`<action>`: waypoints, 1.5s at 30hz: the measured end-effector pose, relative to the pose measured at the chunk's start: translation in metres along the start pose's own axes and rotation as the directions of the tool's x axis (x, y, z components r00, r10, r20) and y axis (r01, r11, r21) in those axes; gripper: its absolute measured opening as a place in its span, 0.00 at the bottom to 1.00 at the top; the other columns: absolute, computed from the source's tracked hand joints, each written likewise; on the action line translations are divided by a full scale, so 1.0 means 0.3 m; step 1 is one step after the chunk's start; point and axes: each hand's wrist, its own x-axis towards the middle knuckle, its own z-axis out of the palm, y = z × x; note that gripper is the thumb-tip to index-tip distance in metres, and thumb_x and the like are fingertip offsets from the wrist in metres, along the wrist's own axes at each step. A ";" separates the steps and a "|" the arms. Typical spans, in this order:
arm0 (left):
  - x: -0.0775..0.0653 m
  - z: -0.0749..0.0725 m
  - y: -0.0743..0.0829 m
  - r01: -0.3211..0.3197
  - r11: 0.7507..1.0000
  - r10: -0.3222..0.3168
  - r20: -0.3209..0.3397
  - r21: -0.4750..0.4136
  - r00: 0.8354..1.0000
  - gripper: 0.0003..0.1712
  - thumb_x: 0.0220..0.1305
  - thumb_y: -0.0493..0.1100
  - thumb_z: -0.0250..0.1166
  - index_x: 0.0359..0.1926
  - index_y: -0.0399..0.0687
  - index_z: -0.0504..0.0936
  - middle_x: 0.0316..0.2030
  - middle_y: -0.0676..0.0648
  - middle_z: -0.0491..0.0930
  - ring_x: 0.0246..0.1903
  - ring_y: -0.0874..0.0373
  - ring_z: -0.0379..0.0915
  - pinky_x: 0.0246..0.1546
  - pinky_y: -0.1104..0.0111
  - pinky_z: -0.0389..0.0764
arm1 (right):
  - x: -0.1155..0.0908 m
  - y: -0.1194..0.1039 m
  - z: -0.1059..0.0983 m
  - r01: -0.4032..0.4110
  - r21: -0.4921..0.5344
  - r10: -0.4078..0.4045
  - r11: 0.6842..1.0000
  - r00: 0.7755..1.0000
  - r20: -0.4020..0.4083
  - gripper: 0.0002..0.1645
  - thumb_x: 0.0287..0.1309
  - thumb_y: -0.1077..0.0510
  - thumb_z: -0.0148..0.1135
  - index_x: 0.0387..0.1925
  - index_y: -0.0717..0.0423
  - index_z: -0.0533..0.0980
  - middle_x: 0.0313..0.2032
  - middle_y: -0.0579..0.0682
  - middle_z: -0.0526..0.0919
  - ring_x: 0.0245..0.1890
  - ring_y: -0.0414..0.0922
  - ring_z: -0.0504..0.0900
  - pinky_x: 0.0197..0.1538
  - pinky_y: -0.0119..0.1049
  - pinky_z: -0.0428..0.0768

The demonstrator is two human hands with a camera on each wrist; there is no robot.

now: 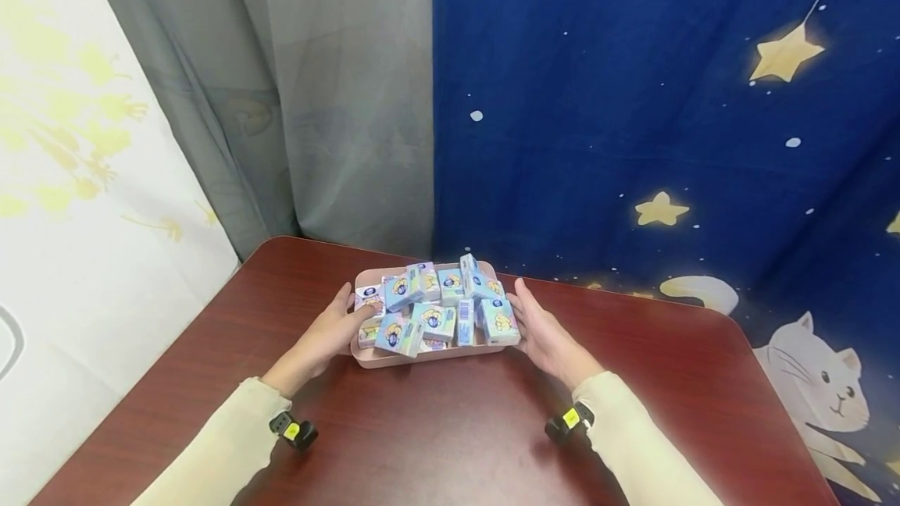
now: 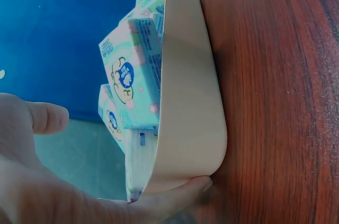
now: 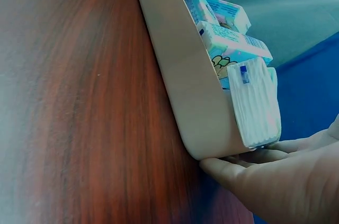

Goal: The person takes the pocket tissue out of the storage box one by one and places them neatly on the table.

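A shallow pale pink plastic basket (image 1: 394,360) sits on the table, heaped with small tissue packs (image 1: 434,321) in blue, white and lilac wrappers. At its left end is my left hand (image 1: 326,338), its fingers along the end wall and its thumb raised at rim height. The left wrist view has the left thumb (image 2: 50,118) apart from the packs. My right hand (image 1: 544,338) lies against the opposite end, fingers fairly straight. In the right wrist view, the right fingertips reach under a tissue pack (image 3: 255,102) that juts over the basket's end.
The reddish-brown wooden table (image 1: 457,428) has rounded far corners. Behind it hang a grey curtain (image 1: 351,100) and a dark blue one (image 1: 562,139) with stars and a cat. A white patterned cloth (image 1: 84,256) is along the left side.
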 end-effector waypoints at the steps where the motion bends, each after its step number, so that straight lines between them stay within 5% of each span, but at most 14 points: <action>1: -0.003 0.002 0.002 0.001 1.000 -0.001 0.003 0.000 1.000 0.56 0.83 0.53 0.59 0.87 0.30 0.32 0.86 0.27 0.42 0.81 0.35 0.52 0.80 0.41 0.58 | -0.007 0.002 -0.003 -0.003 0.000 0.003 1.000 1.000 0.000 0.65 0.78 0.20 0.45 0.88 0.65 0.44 0.87 0.63 0.45 0.87 0.62 0.44 0.83 0.61 0.51; 10: -0.048 0.020 0.006 -0.004 1.000 0.004 0.050 -0.015 0.999 0.55 0.83 0.53 0.60 0.87 0.32 0.36 0.85 0.29 0.46 0.63 0.41 0.76 0.62 0.48 0.83 | -0.101 0.011 -0.031 -0.011 -0.055 0.011 0.998 1.000 0.003 0.66 0.75 0.18 0.48 0.88 0.64 0.47 0.86 0.66 0.50 0.84 0.67 0.54 0.81 0.63 0.60; 23: -0.112 0.059 0.000 -0.034 0.998 0.040 0.122 -0.057 0.992 0.52 0.84 0.48 0.61 0.87 0.31 0.38 0.84 0.28 0.47 0.58 0.41 0.80 0.53 0.46 0.88 | -0.259 0.033 -0.067 -0.048 -0.090 0.043 0.995 0.998 -0.051 0.60 0.80 0.23 0.47 0.84 0.69 0.52 0.82 0.68 0.59 0.66 0.66 0.77 0.60 0.56 0.85; 31: -0.168 0.100 0.016 -0.062 0.996 0.071 0.139 -0.067 0.988 0.51 0.80 0.44 0.63 0.86 0.30 0.42 0.80 0.26 0.56 0.67 0.37 0.73 0.53 0.48 0.88 | -0.343 0.050 -0.085 -0.110 -0.148 0.096 0.983 0.991 -0.096 0.56 0.81 0.25 0.45 0.83 0.68 0.56 0.74 0.71 0.64 0.57 0.64 0.80 0.51 0.57 0.87; 45: -0.209 0.133 0.019 -0.093 0.994 0.101 0.184 -0.052 0.978 0.51 0.77 0.40 0.66 0.86 0.29 0.45 0.75 0.29 0.62 0.54 0.46 0.84 0.49 0.53 0.89 | -0.450 0.096 -0.118 -0.168 -0.182 0.149 0.969 0.982 -0.115 0.46 0.84 0.31 0.48 0.73 0.68 0.64 0.56 0.62 0.75 0.48 0.57 0.83 0.46 0.55 0.89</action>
